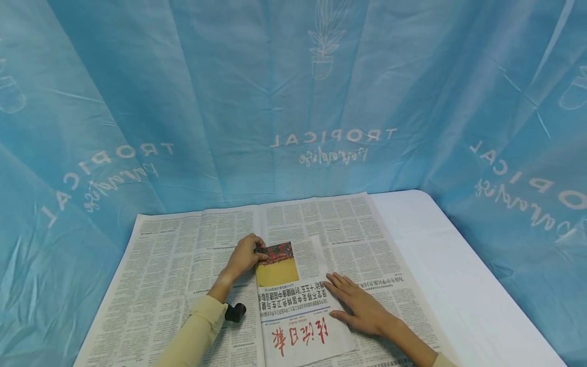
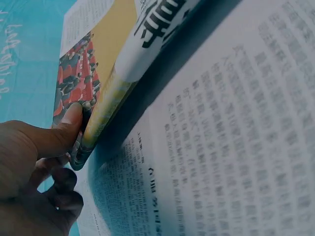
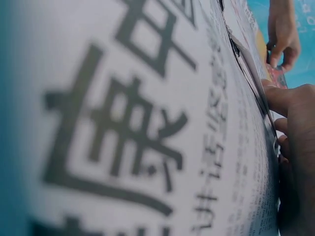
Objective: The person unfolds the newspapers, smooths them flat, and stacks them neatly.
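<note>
A folded newspaper (image 1: 300, 300), with a red and yellow photo and red masthead characters, lies lengthwise before me. My left hand (image 1: 245, 255) pinches its far left corner between thumb and fingers. In the left wrist view, that edge of the folded newspaper (image 2: 120, 73) is lifted and curves above the sheet below. My right hand (image 1: 359, 308) rests at the paper's right edge, fingers extended and thumb over the margin. From the right wrist, the thumb (image 3: 278, 98) shows against the paper's edge.
Under it all, a large spread newspaper (image 1: 192, 255) covers much of the white table (image 1: 412, 219). A blue printed curtain (image 1: 229, 102) hangs behind and on both sides. A black wrist camera (image 1: 235, 312) sits on my left wrist.
</note>
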A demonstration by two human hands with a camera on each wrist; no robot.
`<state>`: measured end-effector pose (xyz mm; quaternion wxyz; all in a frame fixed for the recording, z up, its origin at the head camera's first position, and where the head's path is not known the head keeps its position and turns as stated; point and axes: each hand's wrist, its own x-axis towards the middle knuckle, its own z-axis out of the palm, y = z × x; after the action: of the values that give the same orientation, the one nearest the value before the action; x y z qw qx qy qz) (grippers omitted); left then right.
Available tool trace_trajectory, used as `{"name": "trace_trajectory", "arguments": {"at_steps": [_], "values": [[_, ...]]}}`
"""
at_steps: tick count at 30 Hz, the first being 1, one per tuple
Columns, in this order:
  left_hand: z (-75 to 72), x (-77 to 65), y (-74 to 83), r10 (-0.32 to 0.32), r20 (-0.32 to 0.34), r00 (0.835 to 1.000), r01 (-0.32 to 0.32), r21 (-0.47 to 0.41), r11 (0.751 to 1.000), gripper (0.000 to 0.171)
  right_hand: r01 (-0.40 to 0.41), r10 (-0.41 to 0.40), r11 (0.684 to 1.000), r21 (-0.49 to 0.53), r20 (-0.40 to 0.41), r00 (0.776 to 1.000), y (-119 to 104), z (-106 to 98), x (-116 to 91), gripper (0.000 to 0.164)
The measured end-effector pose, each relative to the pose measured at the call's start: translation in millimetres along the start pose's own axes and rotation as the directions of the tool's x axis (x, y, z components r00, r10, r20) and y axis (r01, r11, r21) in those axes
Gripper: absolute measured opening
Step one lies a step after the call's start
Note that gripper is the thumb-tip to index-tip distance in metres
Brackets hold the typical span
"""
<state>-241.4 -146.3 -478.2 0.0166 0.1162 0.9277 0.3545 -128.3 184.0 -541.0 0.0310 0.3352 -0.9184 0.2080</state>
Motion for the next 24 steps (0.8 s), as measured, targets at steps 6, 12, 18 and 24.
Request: {"name": "trace_trajectory", "arguments": {"at_steps": [6, 12, 18, 24], "values": [[0.0, 2.3, -7.3, 0.005, 0.032, 0.999, -0.001, -0.126, 0.992, 0.013, -0.055, 0.054, 0.997, 0.047, 0.024, 0.998, 0.4, -3.1, -0.4, 0.068], [-0.2, -0.2, -16.5, 0.024, 0.03, 0.999, -0.016, -0.243, 0.97, 0.006, -0.033, 0.043, 0.973, 0.23, -0.038, 0.998, 0.3, -11.0, 1.2, 0.06], [0.3, -1.6, -21.8, -0.028, 0.046, 0.999, 0.039, -0.281, 0.959, 0.012, 0.05, 0.03, 0.881, 0.47, -0.162, 0.986, 5.0, -14.5, 9.6, 0.052], [-4.3, -3.6, -24.9, -0.001, 0.113, 0.994, 0.045, -0.384, 0.922, 0.024, 0.067, -0.015, 0.951, 0.302, -0.17, 0.985, 8.2, -13.5, 14.3, 0.052]]}}
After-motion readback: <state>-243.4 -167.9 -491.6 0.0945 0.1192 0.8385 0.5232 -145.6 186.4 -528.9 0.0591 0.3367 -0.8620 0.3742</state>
